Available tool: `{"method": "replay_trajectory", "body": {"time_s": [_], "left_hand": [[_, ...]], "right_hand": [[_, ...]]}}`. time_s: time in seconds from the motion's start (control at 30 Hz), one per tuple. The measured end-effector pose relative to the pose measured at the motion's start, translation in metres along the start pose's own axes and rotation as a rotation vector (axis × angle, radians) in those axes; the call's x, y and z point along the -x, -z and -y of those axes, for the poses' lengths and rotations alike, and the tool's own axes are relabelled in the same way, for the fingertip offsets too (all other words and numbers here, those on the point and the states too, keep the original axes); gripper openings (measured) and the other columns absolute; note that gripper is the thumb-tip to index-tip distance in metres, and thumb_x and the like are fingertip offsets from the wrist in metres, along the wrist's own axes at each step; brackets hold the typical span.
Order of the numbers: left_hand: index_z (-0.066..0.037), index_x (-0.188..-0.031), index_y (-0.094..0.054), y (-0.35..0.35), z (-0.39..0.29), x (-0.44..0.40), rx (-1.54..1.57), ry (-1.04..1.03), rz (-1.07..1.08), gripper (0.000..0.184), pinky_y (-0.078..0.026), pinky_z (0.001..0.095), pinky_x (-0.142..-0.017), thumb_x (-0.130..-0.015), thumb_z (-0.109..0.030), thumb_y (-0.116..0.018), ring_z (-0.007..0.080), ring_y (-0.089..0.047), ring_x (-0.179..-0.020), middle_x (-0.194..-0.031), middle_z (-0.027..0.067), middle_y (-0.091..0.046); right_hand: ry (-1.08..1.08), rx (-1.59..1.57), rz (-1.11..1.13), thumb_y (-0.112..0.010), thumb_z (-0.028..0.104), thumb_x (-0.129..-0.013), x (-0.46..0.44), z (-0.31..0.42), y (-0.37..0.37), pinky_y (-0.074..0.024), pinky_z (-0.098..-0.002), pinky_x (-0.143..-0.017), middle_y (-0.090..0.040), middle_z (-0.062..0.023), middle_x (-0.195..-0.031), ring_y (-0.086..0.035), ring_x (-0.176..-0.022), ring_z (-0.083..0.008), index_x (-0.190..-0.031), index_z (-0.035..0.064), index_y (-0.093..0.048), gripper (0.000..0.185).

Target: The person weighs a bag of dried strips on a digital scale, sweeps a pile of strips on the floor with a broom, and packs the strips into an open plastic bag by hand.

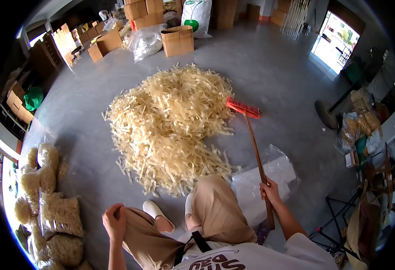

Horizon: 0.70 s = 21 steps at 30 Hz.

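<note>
My right hand (270, 190) is closed around the wooden handle of a broom (255, 146). The red broom head (243, 108) rests on the floor at the right edge of a big heap of pale yellow strips (166, 121). Near my left knee, my left hand (114, 222) hangs with its fingers curled in, and I see nothing in it. The heap spreads over the floor right in front of my shoes. Beside it, under the broom handle, lies a sheet of clear plastic with a white piece (269, 177).
Stuffed clear bags (62, 216) line the left side. Cardboard boxes, including an open box (177, 41), and a white sack (196, 18) stand at the back. On the right are more bags (359, 126), a round-based stand (326, 114), a black metal frame (341, 211) and a bright doorway (337, 40).
</note>
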<state>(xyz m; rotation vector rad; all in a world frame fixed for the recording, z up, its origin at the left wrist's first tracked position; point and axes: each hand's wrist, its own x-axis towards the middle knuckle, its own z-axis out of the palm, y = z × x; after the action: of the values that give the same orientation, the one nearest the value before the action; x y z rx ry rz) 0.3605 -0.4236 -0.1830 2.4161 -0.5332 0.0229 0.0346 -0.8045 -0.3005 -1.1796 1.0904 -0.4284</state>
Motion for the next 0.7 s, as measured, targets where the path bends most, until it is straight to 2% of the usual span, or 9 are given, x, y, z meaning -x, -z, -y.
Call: {"method": "replay_trajectory", "body": {"time_s": [0.03, 0.27, 0.33, 0.53, 0.7], "left_hand": [[-0.001, -0.082, -0.064, 0.0, 0.0, 0.001, -0.007, 0.012, 0.01, 0.014, -0.046, 0.034, -0.074, -0.073, -0.01, -0.058, 0.0286, -0.061, -0.077, -0.081, 0.0134, -0.064], [-0.001, -0.081, -0.064, -0.002, 0.003, -0.003, 0.003, -0.054, 0.037, 0.012, -0.047, 0.0307, -0.068, -0.074, -0.008, -0.058, 0.0238, -0.06, -0.069, -0.076, 0.0116, -0.063], [0.0, -0.082, -0.064, -0.003, 0.007, -0.002, 0.019, -0.062, 0.02, 0.012, -0.046, 0.0287, -0.063, -0.076, -0.008, -0.058, 0.0199, -0.058, -0.063, -0.073, 0.0104, -0.063], [0.001, -0.083, -0.063, -0.002, 0.007, 0.001, -0.007, -0.099, 0.009, 0.012, -0.044, 0.0275, -0.06, -0.077, -0.008, -0.056, 0.0167, -0.056, -0.059, -0.071, 0.0102, -0.062], [0.003, -0.084, -0.063, 0.002, 0.011, 0.0, -0.022, -0.087, 0.059, 0.015, -0.046, 0.0258, -0.067, -0.08, -0.009, -0.055, 0.0137, -0.058, -0.067, -0.074, 0.0091, -0.064]], "right_hand": [[-0.005, -0.052, 0.019, -0.05, 0.004, -0.082, 0.013, -0.004, 0.004, -0.0358, -0.0225, -0.034, -0.046, -0.0007, -0.055, -0.043, -0.04, -0.0069, -0.131, 0.0062, -0.037, 0.051], [0.122, 0.146, -0.096, -0.049, 0.002, -0.082, 0.044, -0.024, 0.027, -0.0359, -0.0221, -0.034, -0.047, -0.001, -0.054, -0.041, -0.038, -0.0064, -0.132, 0.004, -0.035, 0.051], [0.156, 0.11, -0.119, -0.049, 0.002, -0.082, 0.031, -0.026, 0.032, -0.0361, -0.0224, -0.033, -0.047, -0.0007, -0.055, -0.042, -0.038, -0.007, -0.132, 0.0038, -0.035, 0.052], [0.174, 0.069, -0.265, -0.051, 0.004, -0.081, -0.041, -0.046, 0.057, -0.0388, -0.0229, -0.034, -0.047, -0.0006, -0.057, -0.045, -0.039, -0.0075, -0.126, 0.0053, -0.042, 0.046], [0.059, 0.19, -0.334, -0.053, 0.004, -0.078, -0.079, -0.089, 0.089, -0.0418, -0.024, -0.037, -0.049, -0.0029, -0.062, -0.049, -0.044, -0.0096, -0.128, 0.0066, -0.038, 0.052]]}}
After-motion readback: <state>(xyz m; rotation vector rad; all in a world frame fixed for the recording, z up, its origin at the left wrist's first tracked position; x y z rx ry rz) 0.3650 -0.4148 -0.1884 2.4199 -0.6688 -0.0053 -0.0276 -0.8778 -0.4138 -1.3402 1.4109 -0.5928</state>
